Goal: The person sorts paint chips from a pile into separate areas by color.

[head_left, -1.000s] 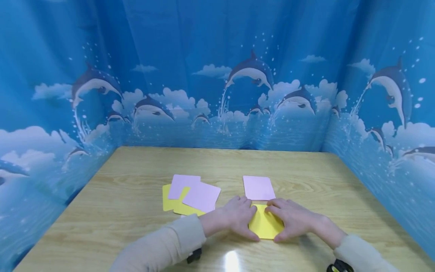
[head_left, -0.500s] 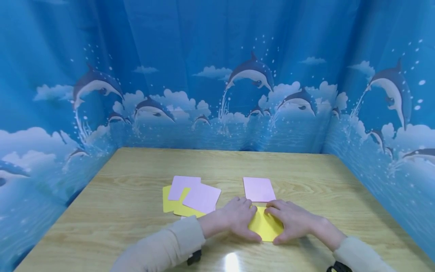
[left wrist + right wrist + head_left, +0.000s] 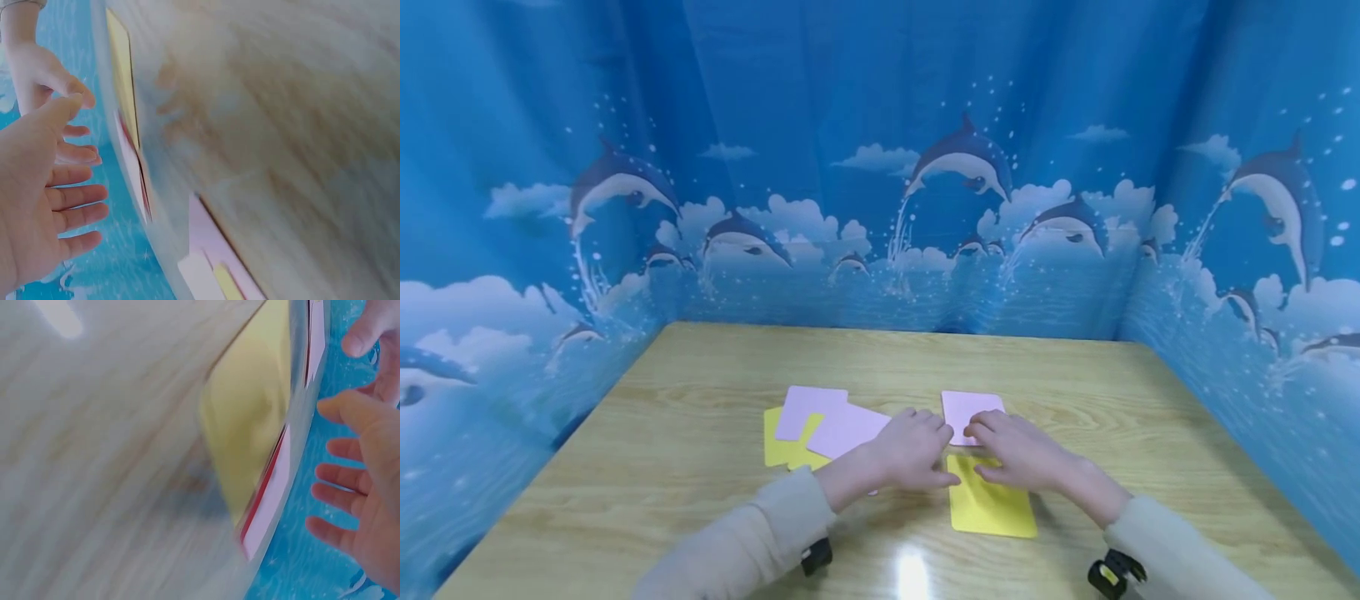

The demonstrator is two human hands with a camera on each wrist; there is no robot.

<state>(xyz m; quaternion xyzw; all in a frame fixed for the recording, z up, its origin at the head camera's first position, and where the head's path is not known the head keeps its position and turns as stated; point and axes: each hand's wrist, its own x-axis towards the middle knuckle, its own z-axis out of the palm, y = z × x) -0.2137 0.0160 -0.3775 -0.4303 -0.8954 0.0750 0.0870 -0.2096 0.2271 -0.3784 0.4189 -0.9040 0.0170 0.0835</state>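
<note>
A yellow square card (image 3: 992, 512) lies flat on the table, in front of a pink card (image 3: 958, 408). Both hands hover over this pair. My left hand (image 3: 913, 450) is at the yellow card's far left corner, fingers spread and holding nothing, as the left wrist view also shows. Over the seam between the two cards is my right hand (image 3: 1018, 450), its fingers relaxed and empty. In the right wrist view the yellow card (image 3: 250, 406) lies below the raised right hand (image 3: 369, 475), with a red edge beside the pink card (image 3: 269, 500).
Left of the hands lies an overlapping group of pink cards (image 3: 811, 406) and yellow cards (image 3: 775, 446), partly hidden by the left forearm. The wooden table (image 3: 700, 367) meets a blue dolphin curtain (image 3: 850, 125) at its back and sides.
Both hands have let go of the yellow card's sides, lifted and moved away from me toward the pink card. The yellow card now lies fully exposed at its near edge.
</note>
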